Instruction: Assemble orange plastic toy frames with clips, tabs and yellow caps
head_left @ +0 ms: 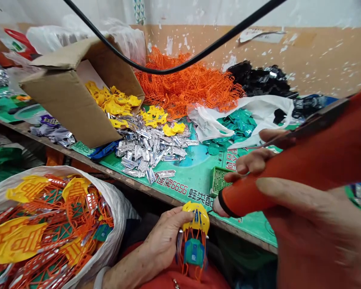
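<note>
My left hand (165,233), low in the middle of the head view, is closed round a toy car body (195,252). The body has a yellow front piece, an orange lattice frame and a teal panel. My thumb lies on the yellow piece. My right hand (315,220) is wrapped round an orange-red electric screwdriver (297,164), large at the right, its black-ringed front end pointing down and left towards the toy car body. The two are apart. A small green perforated tray (219,181) lies just beyond the screwdriver's front end.
On the green-topped table are silver pieces (144,154), a tipped cardboard box (69,106) with yellow parts (114,102), an orange frame pile (186,84), teal parts (239,124) and black parts (258,78). A white sack (120,208) of assembled pieces stands lower left. A black cable (162,72) hangs across the top.
</note>
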Tool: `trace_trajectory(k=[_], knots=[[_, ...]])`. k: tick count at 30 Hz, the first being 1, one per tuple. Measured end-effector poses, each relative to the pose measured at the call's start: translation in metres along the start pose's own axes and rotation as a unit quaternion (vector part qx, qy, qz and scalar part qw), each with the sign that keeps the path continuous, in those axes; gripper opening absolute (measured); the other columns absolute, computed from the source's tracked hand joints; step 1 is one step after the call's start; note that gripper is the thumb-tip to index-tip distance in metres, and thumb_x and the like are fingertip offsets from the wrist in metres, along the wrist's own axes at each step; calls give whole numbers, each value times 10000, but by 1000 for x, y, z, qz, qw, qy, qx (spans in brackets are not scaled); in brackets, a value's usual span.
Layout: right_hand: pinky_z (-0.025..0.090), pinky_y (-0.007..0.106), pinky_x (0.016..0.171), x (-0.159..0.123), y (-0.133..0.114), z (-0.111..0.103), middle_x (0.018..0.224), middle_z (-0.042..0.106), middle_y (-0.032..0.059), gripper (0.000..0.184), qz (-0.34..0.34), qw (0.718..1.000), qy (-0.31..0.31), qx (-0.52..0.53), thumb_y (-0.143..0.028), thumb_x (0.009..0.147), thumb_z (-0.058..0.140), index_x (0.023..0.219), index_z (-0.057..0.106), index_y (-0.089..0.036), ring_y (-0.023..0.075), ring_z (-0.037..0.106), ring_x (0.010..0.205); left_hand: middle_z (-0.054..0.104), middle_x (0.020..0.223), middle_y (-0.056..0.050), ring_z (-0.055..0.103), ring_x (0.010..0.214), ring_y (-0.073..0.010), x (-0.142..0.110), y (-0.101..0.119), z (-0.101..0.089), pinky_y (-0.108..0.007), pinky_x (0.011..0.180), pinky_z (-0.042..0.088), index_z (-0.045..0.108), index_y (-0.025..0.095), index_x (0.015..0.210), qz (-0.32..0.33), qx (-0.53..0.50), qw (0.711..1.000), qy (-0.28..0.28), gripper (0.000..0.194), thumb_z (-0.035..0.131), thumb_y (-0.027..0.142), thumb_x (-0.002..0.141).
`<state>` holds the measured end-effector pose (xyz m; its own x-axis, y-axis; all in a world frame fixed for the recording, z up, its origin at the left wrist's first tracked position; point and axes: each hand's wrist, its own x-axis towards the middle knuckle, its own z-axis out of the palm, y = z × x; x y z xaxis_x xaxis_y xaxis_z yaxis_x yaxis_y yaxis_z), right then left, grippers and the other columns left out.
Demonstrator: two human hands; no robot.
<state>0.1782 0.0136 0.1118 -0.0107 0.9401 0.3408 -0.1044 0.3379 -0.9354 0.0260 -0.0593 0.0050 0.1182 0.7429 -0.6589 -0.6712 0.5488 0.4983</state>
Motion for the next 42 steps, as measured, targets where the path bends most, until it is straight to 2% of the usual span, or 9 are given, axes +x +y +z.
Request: trace_trajectory(k=[3,7,10,15,29,33,36,42], knots=[[576,332,618,-7,8,8,830,642,5,401,31,999,9,42,-268,644,842,995,648,-264,169,643,702,742,735,-100,666,620,-199,-1,0,2,-312,645,528,698,69,874,-9,-6,1000,11,255,723,176,644],[561,390,702,-14,18,15,847,631,24,167,6,999,42,-1,-245,720,762,829,636,-230,173,616,711,743,758,-100,658,627,-189,-3,1,5,-298,633,511,708,73,889,-27,-7,999,25,265,708,179,646],[553,429,770,-17,21,18,851,620,35,93,-5,998,62,-27,-235,741,717,771,631,-218,186,617,741,739,747,-93,647,620,-178,-4,2,7,-287,627,502,714,76,881,-26,-10,999,27,268,708,187,637],[559,415,755,-20,24,21,764,594,17,88,-4,998,46,-34,-218,742,696,776,615,-213,186,613,736,732,704,-88,635,603,-174,-4,3,10,-285,623,504,716,69,825,-13,-17,1000,22,272,727,188,581],[542,418,785,-26,34,22,781,612,4,143,26,998,57,4,-201,717,723,828,634,-207,192,629,775,723,686,-81,629,616,-189,-6,2,11,-294,611,495,712,82,786,5,5,1000,30,279,747,244,562],[539,416,779,-28,35,23,787,616,0,148,30,997,66,11,-209,711,733,828,643,-220,189,624,770,719,709,-80,634,661,-199,-5,1,9,-305,664,506,692,102,734,26,9,999,28,230,758,251,571],[542,413,767,-28,34,23,783,616,-9,186,36,997,70,19,-211,700,745,854,642,-229,184,621,753,723,734,-85,635,673,-189,-4,0,9,-301,698,510,701,94,756,24,3,1000,6,241,759,253,585],[541,419,803,-34,36,27,806,628,-5,128,31,997,69,10,-218,712,739,793,641,-220,174,621,758,700,671,-60,620,621,-177,-2,-4,6,-280,613,493,709,89,755,18,-11,999,27,236,765,238,581]])
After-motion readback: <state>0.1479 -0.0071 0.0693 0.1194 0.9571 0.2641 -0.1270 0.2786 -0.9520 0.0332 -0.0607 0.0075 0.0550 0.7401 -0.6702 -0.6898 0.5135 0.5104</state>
